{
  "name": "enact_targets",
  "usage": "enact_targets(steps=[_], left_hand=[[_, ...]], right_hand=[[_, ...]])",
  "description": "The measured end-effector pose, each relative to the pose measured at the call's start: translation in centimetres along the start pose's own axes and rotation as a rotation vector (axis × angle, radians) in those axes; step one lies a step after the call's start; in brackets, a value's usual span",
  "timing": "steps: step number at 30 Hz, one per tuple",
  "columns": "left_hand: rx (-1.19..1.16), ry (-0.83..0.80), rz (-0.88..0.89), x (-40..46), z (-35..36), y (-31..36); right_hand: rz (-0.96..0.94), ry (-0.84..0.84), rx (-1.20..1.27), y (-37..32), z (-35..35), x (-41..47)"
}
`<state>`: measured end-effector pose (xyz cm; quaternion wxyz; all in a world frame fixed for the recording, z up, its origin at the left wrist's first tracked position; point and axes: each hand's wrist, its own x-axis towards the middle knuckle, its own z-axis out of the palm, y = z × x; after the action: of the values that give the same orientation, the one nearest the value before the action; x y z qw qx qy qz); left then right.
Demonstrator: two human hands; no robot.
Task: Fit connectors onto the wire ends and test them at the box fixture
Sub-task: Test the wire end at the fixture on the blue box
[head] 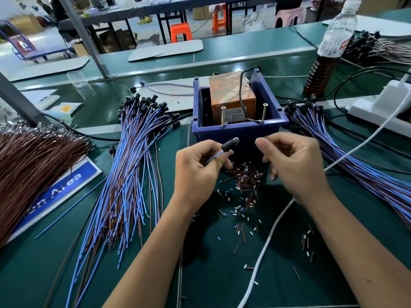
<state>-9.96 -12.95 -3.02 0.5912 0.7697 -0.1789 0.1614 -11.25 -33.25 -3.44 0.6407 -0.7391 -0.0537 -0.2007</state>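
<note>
My left hand [200, 167] pinches a black connector [230, 145] with a short blue and brown wire tail, holding it just in front of the blue box fixture [239, 130]. An orange unit [232, 96] sits in the box, with two upright screws [223, 116] at its front. My right hand [293, 161] hovers beside the connector with fingers curled, holding nothing that I can see. A pile of blue and brown wires [131, 174] lies on the left, black connectors at its far ends. A second such bundle [333, 147] lies on the right.
Cut insulation bits [244, 187] litter the green mat under my hands. A white cable [271, 236] crosses the mat to a white power strip [375, 110]. A brown wire bundle [33, 165] lies far left, a bottle [327, 54] stands behind right.
</note>
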Motion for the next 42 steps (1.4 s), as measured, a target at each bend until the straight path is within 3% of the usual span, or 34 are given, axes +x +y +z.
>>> enact_targets(steps=[8,12,19,22,26,28,33,42], left_hand=[[-0.489,-0.048,-0.334,-0.2,1.6,1.1],[-0.623,-0.102,-0.343,-0.3,1.9,1.9],[-0.575,-0.135,-0.265,-0.4,1.9,2.9],[-0.412,-0.045,-0.206,-0.3,2.0,2.3],[-0.011,0.194,-0.022,-0.4,2.0,1.2],[0.08,0.295,0.042,-0.3,2.0,1.0],[0.093,0.43,0.111,-0.3,2.1,1.3],[0.038,0.478,0.083,0.9,2.3,1.3]], right_hand=[[0.009,-0.09,0.299,-0.8,3.3,-1.4],[0.096,-0.031,0.369,-0.9,3.6,-1.4],[0.177,-0.05,0.518,-1.3,3.5,-1.2],[0.116,-0.015,0.479,-1.3,3.6,-1.3],[-0.03,0.066,0.34,-1.3,3.1,-0.9],[-0.08,0.132,0.22,-1.3,2.8,-0.8],[-0.199,0.425,-0.132,-1.3,2.9,-0.4],[-0.342,0.498,-0.37,-2.0,2.6,0.5]])
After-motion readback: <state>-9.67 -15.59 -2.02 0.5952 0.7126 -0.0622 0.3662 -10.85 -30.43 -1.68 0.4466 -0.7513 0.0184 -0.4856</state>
